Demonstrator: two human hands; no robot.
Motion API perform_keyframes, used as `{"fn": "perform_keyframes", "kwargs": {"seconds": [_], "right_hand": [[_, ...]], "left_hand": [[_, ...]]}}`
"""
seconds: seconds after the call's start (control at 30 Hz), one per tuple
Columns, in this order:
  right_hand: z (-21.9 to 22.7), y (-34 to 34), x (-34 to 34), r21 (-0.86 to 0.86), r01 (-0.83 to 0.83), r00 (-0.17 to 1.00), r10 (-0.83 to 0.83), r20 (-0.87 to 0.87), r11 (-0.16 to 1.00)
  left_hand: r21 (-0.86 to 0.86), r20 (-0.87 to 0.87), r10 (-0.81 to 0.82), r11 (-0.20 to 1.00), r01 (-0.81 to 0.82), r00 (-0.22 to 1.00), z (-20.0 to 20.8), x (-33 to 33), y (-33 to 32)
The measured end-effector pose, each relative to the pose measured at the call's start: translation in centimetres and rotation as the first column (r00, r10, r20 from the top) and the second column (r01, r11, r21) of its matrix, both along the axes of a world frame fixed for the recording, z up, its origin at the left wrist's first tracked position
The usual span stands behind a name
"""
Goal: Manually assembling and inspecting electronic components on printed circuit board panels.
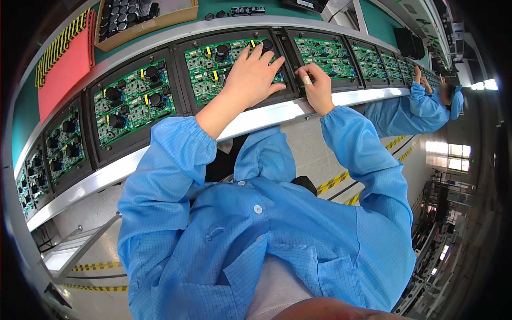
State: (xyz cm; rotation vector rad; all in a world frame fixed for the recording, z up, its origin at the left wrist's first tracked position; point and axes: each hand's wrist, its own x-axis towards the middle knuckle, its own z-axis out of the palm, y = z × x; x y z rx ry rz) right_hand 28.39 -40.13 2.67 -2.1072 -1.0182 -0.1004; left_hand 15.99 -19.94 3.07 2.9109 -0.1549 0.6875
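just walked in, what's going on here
A person in a blue checked smock is working over green circuit boards in a black rectangular tray. The left hand is spread over them, fingertips by a black round component. The right hand is partly curled at the tray's right end; whether it holds anything is unclear. Behind stands a brown cardboard box of black cylindrical parts.
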Motion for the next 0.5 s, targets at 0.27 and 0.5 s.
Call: {"fn": "perform_keyframes", "kwargs": {"seconds": [0.27,0.5], "right_hand": [[-0.19,-0.26,0.18,-0.010,-0.005,1.000,0.005,-0.003,1.000],[0.08,-0.19,0.38,-0.025,-0.016,1.000,0.015,-0.006,1.000]], "left_hand": [[-0.010,-0.003,0.006,1.000,-0.006,1.000,-0.03,0.15,-0.24],[-0.017,0.001,0.018,1.000,-0.018,1.000,0.34,0.28,-0.24]]}}
